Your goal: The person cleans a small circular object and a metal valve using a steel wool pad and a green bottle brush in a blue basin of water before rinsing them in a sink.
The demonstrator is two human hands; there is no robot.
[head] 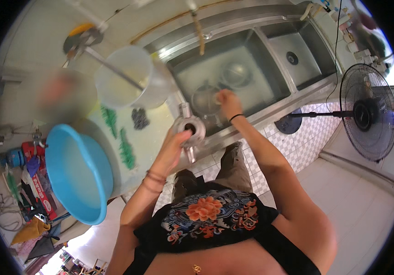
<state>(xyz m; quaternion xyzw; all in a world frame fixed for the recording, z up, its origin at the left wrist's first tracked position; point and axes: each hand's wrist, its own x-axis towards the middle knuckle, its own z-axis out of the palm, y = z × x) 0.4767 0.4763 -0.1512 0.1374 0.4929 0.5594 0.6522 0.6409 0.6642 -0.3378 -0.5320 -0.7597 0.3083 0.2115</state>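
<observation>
My left hand (173,146) grips a round metal fitting (197,129) with a central hole and short arms at its top and bottom, near the sink's front left corner. Over the large stainless steel sink basin (265,82) is my right hand (229,103), its fingers bent; whether they pinch something small cannot be made out. Below it in cloudy water lie round metal parts, one a dome-like piece (236,74) and one a ring-shaped piece (205,99). Two green bottle-type brushes (127,148) and a dark scouring pad (140,119) lie on the counter at the left.
A translucent white bucket (124,77) with a metal rod across it stands left of the sink. Nearer me is a blue plastic basin (80,175) with cloudy liquid. A smaller sink basin (302,56) adjoins the large one. A pedestal fan (367,113) stands at the right.
</observation>
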